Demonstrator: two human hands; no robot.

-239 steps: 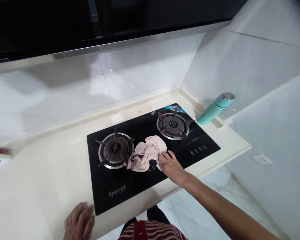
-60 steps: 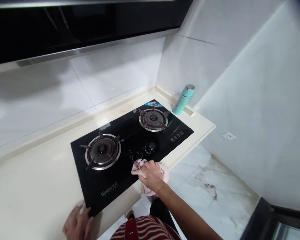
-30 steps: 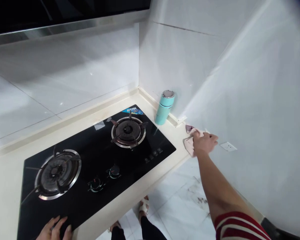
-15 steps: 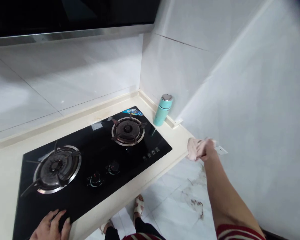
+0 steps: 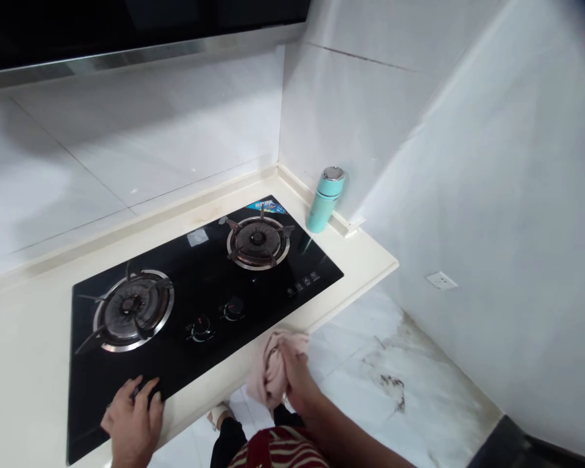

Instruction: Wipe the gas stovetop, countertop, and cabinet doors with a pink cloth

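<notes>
A pale pink cloth (image 5: 268, 376) is bunched in my right hand (image 5: 296, 377), which presses it against the front edge of the cream countertop (image 5: 365, 263). Part of the cloth hangs over that edge. My left hand (image 5: 135, 416) rests with fingers spread on the front left part of the black glass gas stove (image 5: 185, 374). Two control knobs, a nearer knob (image 5: 201, 326) and another knob (image 5: 234, 307), sit between my hands and the burners. My right fingertips are partly hidden by the cloth.
The left burner (image 5: 132, 309) and right burner (image 5: 258, 242) carry metal pan supports. A turquoise flask (image 5: 324, 200) stands upright in the corner by the wall. Overhead hangs a dark range hood (image 5: 146, 32). A wall socket (image 5: 441, 281) is at right, above the stained floor (image 5: 370, 390).
My right hand has swept the cloth left along the counter's front edge, from the right end toward my body. My left hand stays on the stove. The view has shifted slightly.
</notes>
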